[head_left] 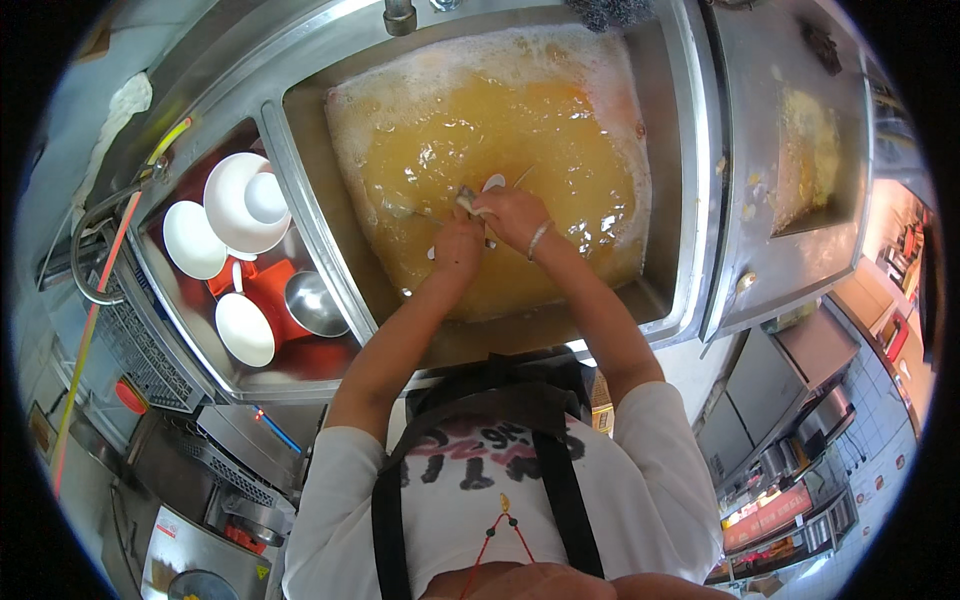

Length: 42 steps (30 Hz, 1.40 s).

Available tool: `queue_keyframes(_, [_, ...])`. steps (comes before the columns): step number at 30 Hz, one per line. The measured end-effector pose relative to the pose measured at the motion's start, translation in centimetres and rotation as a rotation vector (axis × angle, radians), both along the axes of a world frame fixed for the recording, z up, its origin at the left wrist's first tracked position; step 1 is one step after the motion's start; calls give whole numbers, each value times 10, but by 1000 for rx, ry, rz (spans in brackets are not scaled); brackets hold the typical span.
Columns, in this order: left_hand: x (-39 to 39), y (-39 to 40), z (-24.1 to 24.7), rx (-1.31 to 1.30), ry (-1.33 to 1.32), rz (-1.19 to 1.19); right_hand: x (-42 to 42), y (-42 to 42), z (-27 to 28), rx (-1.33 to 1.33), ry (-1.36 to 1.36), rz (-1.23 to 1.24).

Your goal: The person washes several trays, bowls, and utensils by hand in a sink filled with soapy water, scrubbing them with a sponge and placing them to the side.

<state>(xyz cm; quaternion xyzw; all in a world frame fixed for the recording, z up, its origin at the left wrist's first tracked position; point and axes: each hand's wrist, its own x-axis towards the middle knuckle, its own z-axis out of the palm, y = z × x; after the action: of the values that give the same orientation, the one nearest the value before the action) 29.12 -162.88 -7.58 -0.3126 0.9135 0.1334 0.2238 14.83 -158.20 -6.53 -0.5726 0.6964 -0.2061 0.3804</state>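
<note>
Both of my hands are close together over the murky yellow, foamy water (465,127) in the large steel sink (679,247). My left hand (459,246) grips a small bundle of utensils whose ends stick out around the fingers. My right hand (516,215) is closed against the left, with a pale, greyish scrubbing cloth or pad (471,201) at its fingers. A white spoon end (493,182) shows just beyond the right hand, and a thin stick (523,176) slants out beside it. Another white tip (431,253) appears left of my left hand. The grip's details are partly hidden.
In the left basin are white bowls (225,187), a white ladle-like spoon (244,330) and a steel bowl (315,304). A faucet (400,16) and a dark scourer (611,11) lie at the far rim. To the right, a steel counter (757,135) has a food-littered opening.
</note>
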Motion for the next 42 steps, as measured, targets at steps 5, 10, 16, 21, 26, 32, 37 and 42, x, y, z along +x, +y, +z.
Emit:
queue_keyframes(5, [2, -2, -7, -130, -60, -63, 1, -7, -14, 155, 304, -71])
queue_keyframes(10, [8, -4, -24, -192, -24, -130, 16, -5, -21, 160, 159, -15])
queue_keyframes(16, [36, -25, -51, 95, -38, -34, -15, 20, -68, 271, 372, -411])
queue_keyframes(21, [34, -44, -27, 318, 6, 288, -15, 51, -69, 237, 195, -520])
queue_keyframes(26, [41, -72, 35, 759, 525, 1097, 6, 66, -39, -152, -6, -668])
queue_keyframes(32, [57, -101, 74, 1282, 1304, 1506, 25, 53, -33, -17, -1032, -1211])
queue_keyframes(37, [50, -81, 80, 1350, 1474, 1564, 47, 30, -21, 6, -1575, -1144])
queue_keyframes(42, [32, -53, 72, 1399, 1438, 1544, 58, 3, -21, -78, -1455, -1124])
